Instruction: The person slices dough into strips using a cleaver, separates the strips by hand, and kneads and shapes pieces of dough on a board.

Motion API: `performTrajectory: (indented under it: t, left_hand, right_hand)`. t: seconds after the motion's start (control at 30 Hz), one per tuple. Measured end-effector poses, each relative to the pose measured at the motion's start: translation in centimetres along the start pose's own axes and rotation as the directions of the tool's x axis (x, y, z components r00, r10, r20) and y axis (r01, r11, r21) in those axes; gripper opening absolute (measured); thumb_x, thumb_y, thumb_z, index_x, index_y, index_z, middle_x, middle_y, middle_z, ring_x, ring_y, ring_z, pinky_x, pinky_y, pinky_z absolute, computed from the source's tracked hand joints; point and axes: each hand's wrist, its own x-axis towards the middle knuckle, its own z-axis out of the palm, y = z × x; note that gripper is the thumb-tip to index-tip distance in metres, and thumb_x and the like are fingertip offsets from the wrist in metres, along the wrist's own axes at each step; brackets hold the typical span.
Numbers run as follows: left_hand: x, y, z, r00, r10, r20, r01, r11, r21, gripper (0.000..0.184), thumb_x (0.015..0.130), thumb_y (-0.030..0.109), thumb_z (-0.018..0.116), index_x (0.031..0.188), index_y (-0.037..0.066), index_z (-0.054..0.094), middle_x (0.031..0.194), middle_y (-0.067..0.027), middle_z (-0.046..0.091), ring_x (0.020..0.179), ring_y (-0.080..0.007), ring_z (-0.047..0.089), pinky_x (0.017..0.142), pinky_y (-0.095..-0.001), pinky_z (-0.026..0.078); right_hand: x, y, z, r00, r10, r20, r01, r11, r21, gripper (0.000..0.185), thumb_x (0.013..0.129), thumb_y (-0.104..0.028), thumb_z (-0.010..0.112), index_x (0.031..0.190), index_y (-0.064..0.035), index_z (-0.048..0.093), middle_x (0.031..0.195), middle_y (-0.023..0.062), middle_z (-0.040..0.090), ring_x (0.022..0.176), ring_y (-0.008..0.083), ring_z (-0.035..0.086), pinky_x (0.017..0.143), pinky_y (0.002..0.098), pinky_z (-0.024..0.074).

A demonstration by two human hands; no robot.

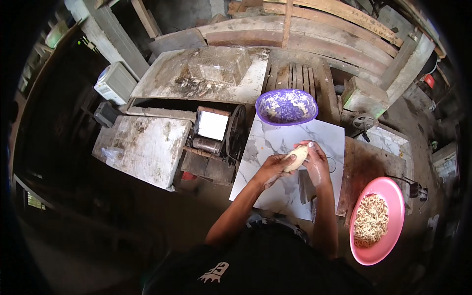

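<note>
A pale, elongated lump of dough [296,158] is held in both hands above a white marble-patterned board. My left hand [275,169] is closed around its lower left end, thumb on top. The fingers of my right hand [316,156], whitened with residue, close on its upper right end. Beneath my hands lies a flat grey metal blade [307,187], partly covered by my right forearm. Just beyond the hands, a purple basin [286,120] with pale dough residue stands at the board's far edge [324,129].
To the right sits a pink basin [395,216] of pale strips. Left of the board stands a roller machine [212,130] with a large wheel. A plastic crate [219,66] rests on the dirty back table [164,73]. A plastic bag [113,155] lies on the left table [147,147].
</note>
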Motion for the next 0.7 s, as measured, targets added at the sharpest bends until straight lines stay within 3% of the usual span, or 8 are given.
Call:
performTrajectory:
  t: [0.03,0.07,0.17,0.23,0.3,0.4,0.47,0.7]
  left_hand:
    - [0.1,0.4,-0.6,1.000,0.011,-0.009,-0.010,0.989,0.146,0.042,0.091,0.034,0.067,0.110,-0.004,0.064,0.092,-0.0064,0.066,0.076,-0.0106,0.062,0.067,-0.0228,0.052]
    - [0.2,0.8,-1.1,1.000,0.026,-0.015,-0.021,0.957,0.289,0.040,0.091,0.034,0.068,0.106,-0.004,0.066,0.086,-0.0051,0.067,0.070,-0.0098,0.062,0.063,-0.0222,0.051]
    - [0.4,2.2,-1.7,0.998,0.039,0.046,-0.054,0.922,0.382,0.038,0.091,0.034,0.068,0.103,-0.002,0.067,0.083,-0.0040,0.067,0.069,-0.0098,0.062,0.061,-0.0219,0.049]
    - [0.3,2.8,-1.3,0.996,0.018,0.083,-0.049,0.921,0.386,0.039,0.091,0.034,0.068,0.106,-0.002,0.067,0.086,-0.0044,0.067,0.072,-0.0100,0.062,0.063,-0.0224,0.051]
    - [-0.1,3.0,-0.5,0.999,-0.032,0.016,0.028,0.985,0.172,0.037,0.090,0.028,0.070,0.111,-0.003,0.064,0.093,-0.0055,0.067,0.080,-0.0109,0.064,0.070,-0.0241,0.053]
    - [0.6,1.6,-1.1,0.980,0.175,0.100,-0.194,0.951,0.239,0.036,0.088,0.019,0.072,0.115,-0.003,0.062,0.099,-0.0072,0.067,0.087,-0.0123,0.064,0.077,-0.0261,0.055]
    - [0.7,1.4,-1.3,0.977,0.175,0.122,-0.200,0.951,0.237,0.035,0.087,0.016,0.072,0.115,-0.003,0.062,0.100,-0.0076,0.067,0.087,-0.0127,0.064,0.077,-0.0263,0.055]
    - [-0.1,1.5,-1.6,0.989,0.108,0.101,-0.135,0.935,0.328,0.034,0.086,0.013,0.072,0.114,-0.003,0.064,0.102,-0.0089,0.068,0.086,-0.0134,0.066,0.073,-0.0260,0.055]
  right_hand:
    - [-0.4,-1.5,0.1,0.997,0.072,0.002,-0.072,0.995,0.063,0.032,0.096,-0.023,0.059,0.120,-0.0021,0.054,0.115,0.0112,0.061,0.108,0.0163,0.059,0.093,0.0297,0.0470]
    - [-0.3,-2.0,-0.3,0.998,0.063,-0.004,-0.062,0.996,0.064,0.032,0.096,-0.023,0.059,0.120,-0.0021,0.054,0.115,0.0112,0.061,0.108,0.0163,0.059,0.093,0.0297,0.0470]
    - [-0.4,-2.9,-0.7,0.965,0.172,0.199,-0.097,0.936,-0.338,0.037,0.082,-0.002,0.071,0.117,-0.0020,0.058,0.110,0.0078,0.062,0.101,0.0144,0.061,0.088,0.0282,0.0496]
    - [0.3,-1.4,-1.6,0.974,0.136,0.181,-0.060,0.927,-0.371,0.039,0.082,-0.003,0.072,0.119,-0.0026,0.059,0.109,0.0076,0.062,0.101,0.0133,0.060,0.088,0.0275,0.0495]
    - [0.4,-0.5,-2.2,0.981,0.103,0.164,-0.028,0.912,-0.409,0.041,0.081,-0.004,0.073,0.120,-0.0031,0.059,0.109,0.0075,0.063,0.100,0.0123,0.060,0.087,0.0268,0.0494]
    - [0.3,-0.1,-1.4,0.994,0.075,0.073,-0.026,0.850,-0.526,0.043,0.082,-0.003,0.072,0.123,-0.0032,0.059,0.111,0.0066,0.063,0.099,0.0115,0.060,0.087,0.0262,0.0489]
    - [-0.6,-0.4,-0.7,0.986,-0.052,0.157,0.118,0.886,-0.449,0.040,0.082,-0.003,0.071,0.121,-0.0029,0.060,0.108,0.0058,0.065,0.097,0.0115,0.061,0.086,0.0266,0.0493]
    - [-1.6,-1.4,0.3,0.997,0.004,0.074,0.039,0.815,-0.578,0.021,0.081,-0.002,0.071,0.102,-0.0008,0.068,0.095,0.0038,0.068,0.089,0.0103,0.061,0.081,0.0254,0.0490]
